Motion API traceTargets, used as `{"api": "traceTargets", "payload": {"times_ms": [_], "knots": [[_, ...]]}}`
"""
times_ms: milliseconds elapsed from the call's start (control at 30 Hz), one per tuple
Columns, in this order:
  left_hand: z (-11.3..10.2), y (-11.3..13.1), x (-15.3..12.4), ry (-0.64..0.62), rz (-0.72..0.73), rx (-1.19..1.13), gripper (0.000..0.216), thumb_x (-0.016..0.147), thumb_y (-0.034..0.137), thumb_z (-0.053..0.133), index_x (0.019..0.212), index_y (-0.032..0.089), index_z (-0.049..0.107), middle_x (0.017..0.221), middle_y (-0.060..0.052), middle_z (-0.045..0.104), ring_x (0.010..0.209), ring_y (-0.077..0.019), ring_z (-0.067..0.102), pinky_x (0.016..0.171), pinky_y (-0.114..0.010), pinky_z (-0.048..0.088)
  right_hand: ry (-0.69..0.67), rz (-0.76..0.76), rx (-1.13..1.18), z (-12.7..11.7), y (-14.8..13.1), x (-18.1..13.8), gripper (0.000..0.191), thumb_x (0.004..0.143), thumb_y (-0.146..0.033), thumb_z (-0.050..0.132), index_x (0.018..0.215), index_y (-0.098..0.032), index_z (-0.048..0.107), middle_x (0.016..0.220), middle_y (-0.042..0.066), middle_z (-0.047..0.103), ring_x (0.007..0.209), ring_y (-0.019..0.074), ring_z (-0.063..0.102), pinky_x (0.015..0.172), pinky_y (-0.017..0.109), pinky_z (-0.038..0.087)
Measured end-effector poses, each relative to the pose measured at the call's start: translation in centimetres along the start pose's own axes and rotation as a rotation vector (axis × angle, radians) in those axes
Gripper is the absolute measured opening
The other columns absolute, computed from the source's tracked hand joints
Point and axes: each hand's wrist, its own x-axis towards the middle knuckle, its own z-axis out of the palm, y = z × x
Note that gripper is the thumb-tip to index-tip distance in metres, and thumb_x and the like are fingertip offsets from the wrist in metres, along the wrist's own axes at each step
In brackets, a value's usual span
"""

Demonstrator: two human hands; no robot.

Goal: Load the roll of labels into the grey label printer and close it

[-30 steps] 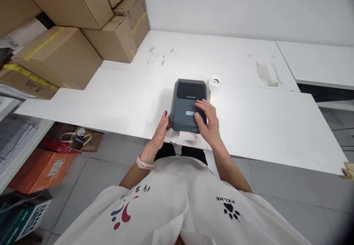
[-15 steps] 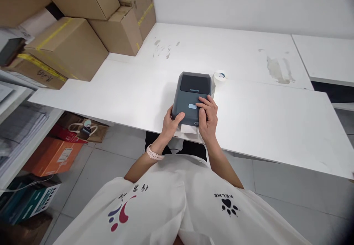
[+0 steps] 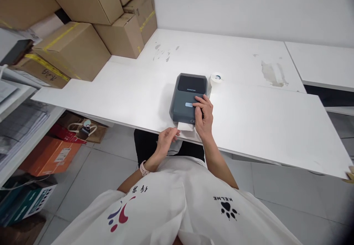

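A dark grey-blue label printer (image 3: 181, 107) sits near the front edge of the white table, its darker lid panel toward the back. From its front slot sticks out a white paper label (image 3: 185, 127). My left hand (image 3: 166, 140) is at the label's left corner, with thumb and forefinger closed on it. My right hand (image 3: 204, 118) lies on the printer's right front part, fingers apart, one fingertip beside the light button (image 3: 189, 105). Just behind the printer's right side stands a white paper roll (image 3: 216, 78), its strip leading toward the printer.
Cardboard boxes (image 3: 74, 49) are stacked at the back left of the white table (image 3: 257, 127). To the left, a shelf (image 3: 35, 142) holds papers. Below are an orange box (image 3: 51, 156) and a green box (image 3: 30, 204) on the floor side. A wall closes off the back.
My left hand has let go of the printer's left front and moved down to the label at its slot. My right hand stays on the printer.
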Motion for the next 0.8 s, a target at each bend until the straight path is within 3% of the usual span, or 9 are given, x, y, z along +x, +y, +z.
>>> {"api": "traceTargets", "payload": {"times_ms": [67, 133, 267, 433, 800], "knots": [[0.6, 0.4, 0.0, -0.147, -0.064, -0.022, 0.051, 0.083, 0.066, 0.063, 0.083, 0.017, 0.078, 0.079, -0.007, 0.074, 0.064, -0.0146, 0.06, 0.06, -0.029, 0.045, 0.004, -0.005, 0.006, 0.0, 0.0, 0.0, 0.033, 0.105, -0.034, 0.033, 0.108, -0.026, 0.064, 0.134, 0.011, 0.068, 0.149, 0.0252, 0.043, 0.119, 0.054, 0.038], [1.2, 1.0, 0.2, -0.193, -0.102, -0.071, 0.048, 0.081, 0.064, 0.067, 0.079, 0.018, 0.078, 0.078, -0.008, 0.073, 0.062, -0.0139, 0.059, 0.06, -0.029, 0.044, 0.001, -0.017, -0.012, 0.0, 0.1, 0.0, 0.033, 0.106, -0.033, 0.032, 0.109, -0.025, 0.064, 0.134, 0.011, 0.067, 0.149, 0.0249, 0.043, 0.119, 0.054, 0.038], [1.7, 1.1, 0.9, -0.161, -0.065, -0.078, 0.034, 0.074, 0.052, 0.078, 0.071, 0.018, 0.076, 0.074, -0.005, 0.072, 0.069, -0.0151, 0.059, 0.068, -0.03, 0.045, 0.033, -0.084, 0.004, 0.1, 0.4, 0.0, 0.031, 0.106, -0.03, 0.035, 0.108, -0.023, 0.065, 0.131, 0.012, 0.069, 0.147, 0.0247, 0.044, 0.118, 0.051, 0.04], [1.4, 0.4, 1.5, -0.182, -0.014, -0.079, 0.032, 0.075, 0.049, 0.078, 0.072, 0.018, 0.077, 0.075, -0.003, 0.073, 0.076, -0.0156, 0.06, 0.081, -0.031, 0.045, 0.085, -0.133, 0.084, 0.5, 1.1, 0.0, 0.026, 0.105, -0.028, 0.044, 0.106, -0.025, 0.069, 0.127, 0.008, 0.071, 0.145, 0.0244, 0.047, 0.119, 0.052, 0.039], [1.9, 0.3, 2.0, -0.158, -0.018, -0.135, 0.032, 0.072, 0.048, 0.08, 0.069, 0.017, 0.077, 0.073, -0.003, 0.071, 0.076, -0.016, 0.058, 0.081, -0.031, 0.043, 0.064, -0.124, 0.07, 0.5, 1.3, 0.0, 0.028, 0.105, -0.032, 0.046, 0.107, -0.026, 0.073, 0.128, 0.007, 0.07, 0.145, 0.0255, 0.047, 0.118, 0.054, 0.04]]}}
